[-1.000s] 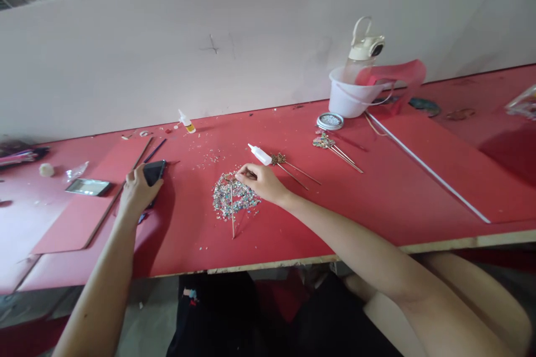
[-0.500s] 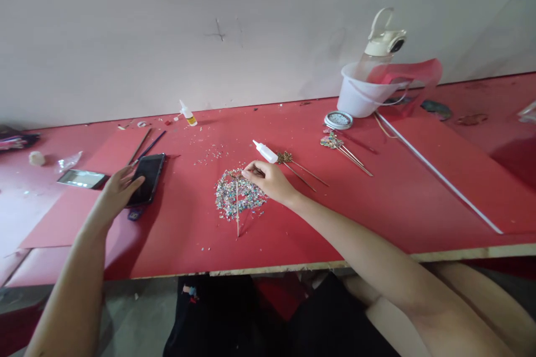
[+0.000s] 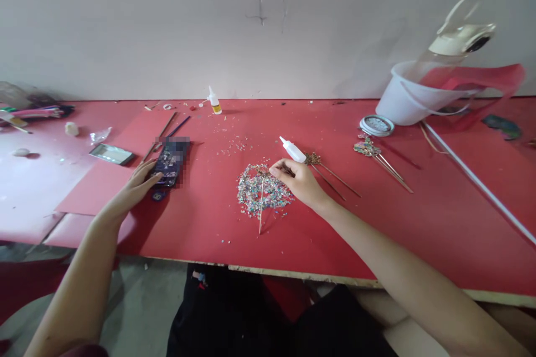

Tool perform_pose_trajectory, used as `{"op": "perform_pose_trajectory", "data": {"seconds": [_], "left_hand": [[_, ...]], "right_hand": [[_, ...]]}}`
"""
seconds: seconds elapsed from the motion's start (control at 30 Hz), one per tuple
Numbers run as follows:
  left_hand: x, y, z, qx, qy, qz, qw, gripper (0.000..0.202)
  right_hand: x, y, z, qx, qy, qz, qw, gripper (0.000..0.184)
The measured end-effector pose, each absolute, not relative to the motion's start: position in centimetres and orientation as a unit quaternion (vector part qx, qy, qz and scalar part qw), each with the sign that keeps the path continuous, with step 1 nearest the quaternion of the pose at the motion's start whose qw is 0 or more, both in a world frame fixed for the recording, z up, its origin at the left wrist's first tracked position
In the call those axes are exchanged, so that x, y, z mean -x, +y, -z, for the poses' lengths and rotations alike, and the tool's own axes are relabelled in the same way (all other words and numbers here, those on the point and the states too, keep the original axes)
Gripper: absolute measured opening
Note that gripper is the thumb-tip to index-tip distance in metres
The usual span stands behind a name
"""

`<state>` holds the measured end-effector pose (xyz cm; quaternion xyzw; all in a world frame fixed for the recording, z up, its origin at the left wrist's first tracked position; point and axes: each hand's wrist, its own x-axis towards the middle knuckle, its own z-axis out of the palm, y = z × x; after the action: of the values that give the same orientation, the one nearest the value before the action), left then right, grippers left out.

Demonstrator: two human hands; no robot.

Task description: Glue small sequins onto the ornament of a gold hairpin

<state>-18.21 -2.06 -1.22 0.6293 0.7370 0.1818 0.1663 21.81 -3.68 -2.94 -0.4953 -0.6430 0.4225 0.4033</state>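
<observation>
My left hand (image 3: pixel 133 189) lies on the red table with fingers stretched out, fingertips touching the near end of a dark phone (image 3: pixel 171 159) whose screen is lit. My right hand (image 3: pixel 298 179) rests curled at the right edge of a pile of small glittery bits (image 3: pixel 262 194); its fingers pinch something too small to name. A thin golden stick (image 3: pixel 261 206) lies across the pile, its ornate head at the far end. A small white glue bottle (image 3: pixel 293 150) lies just beyond my right hand.
Golden hairpin-like sticks (image 3: pixel 330 172) and a decorated pair (image 3: pixel 377 155) lie to the right. A round tin (image 3: pixel 376 125), a white bucket (image 3: pixel 408 101) holding a bottle, a white rod (image 3: pixel 481 188), another glue bottle (image 3: pixel 215 102), a small tray (image 3: pixel 111 154) and thin sticks (image 3: pixel 165 129) lie around.
My left hand let go of the phone's side and now lies flat with fingertips on its near end; the phone's screen has lit up. The right hand stays at the pile. The view shifted.
</observation>
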Motion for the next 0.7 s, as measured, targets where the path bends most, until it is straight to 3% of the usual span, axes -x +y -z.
{"op": "perform_pose_trajectory", "data": {"seconds": [0.17, 0.7], "left_hand": [[17.4, -2.1, 0.2, -0.574, 0.745, -0.212, 0.264, 0.069], [18.2, -2.3, 0.7, -0.532, 0.742, -0.274, 0.303, 0.063]], "right_hand": [[-21.8, -3.7, 2.9, 0.495, -0.642, -0.424, 0.403, 0.026], [-21.8, -3.6, 2.9, 0.504, -0.639, -0.417, 0.404, 0.026]]}}
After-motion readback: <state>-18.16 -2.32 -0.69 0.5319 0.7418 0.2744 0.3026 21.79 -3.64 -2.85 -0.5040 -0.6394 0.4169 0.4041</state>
